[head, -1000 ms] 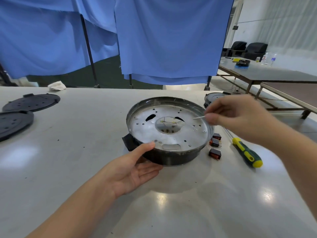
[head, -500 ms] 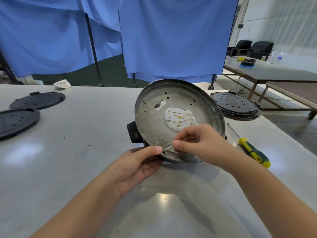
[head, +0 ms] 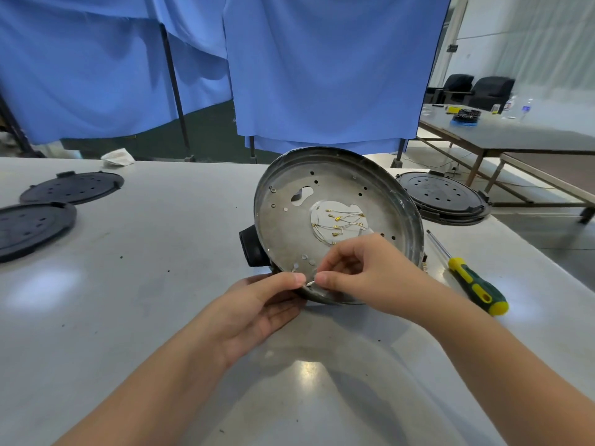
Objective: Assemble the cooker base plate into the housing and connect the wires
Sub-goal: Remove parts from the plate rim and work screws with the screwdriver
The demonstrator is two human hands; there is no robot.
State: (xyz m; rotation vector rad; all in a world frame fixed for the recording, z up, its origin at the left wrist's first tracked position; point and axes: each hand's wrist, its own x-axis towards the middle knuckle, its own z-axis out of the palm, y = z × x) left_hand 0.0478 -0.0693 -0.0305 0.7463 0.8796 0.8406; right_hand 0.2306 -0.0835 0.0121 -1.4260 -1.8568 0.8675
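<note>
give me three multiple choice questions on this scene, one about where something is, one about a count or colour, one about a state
1. Where does the screwdriver lie?
A. right of the metal pan
B. on a black lid
C. in the left hand

2. How many black lids are on this table?
A. one
B. three
C. five

3. How does the metal pan sit?
A. flat
B. tipped up on its near edge
C. upside down on a lid

Answers:
1. A, it rests on the table to the pan's right.
2. B, two at left, one at right.
3. B, the left hand steadies the lower edge and its inside faces the camera.
</note>
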